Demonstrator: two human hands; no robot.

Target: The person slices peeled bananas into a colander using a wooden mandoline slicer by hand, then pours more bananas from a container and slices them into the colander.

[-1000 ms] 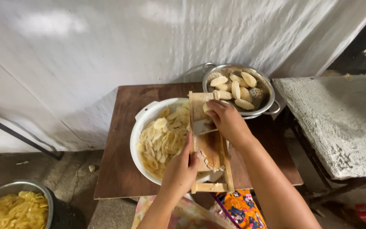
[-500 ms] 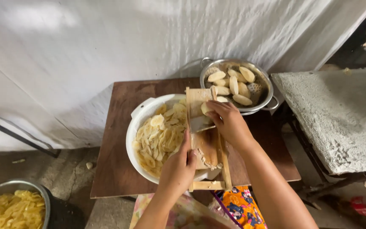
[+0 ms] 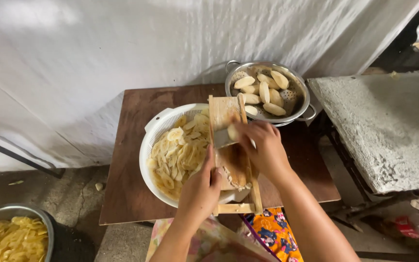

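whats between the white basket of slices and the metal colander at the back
In the head view, the top end of the wooden slicer lies between the white basket and the metal colander.

Around the slicer [image 3: 229, 145]: its left is blocked by the white basket [image 3: 158, 127] of slices, its far right by the metal colander [image 3: 299, 92]. Bare table [image 3: 132, 160] lies beyond the basket's left rim and to the slicer's right.

White sheet wall [image 3: 122, 58], concrete floor [image 3: 49, 194]
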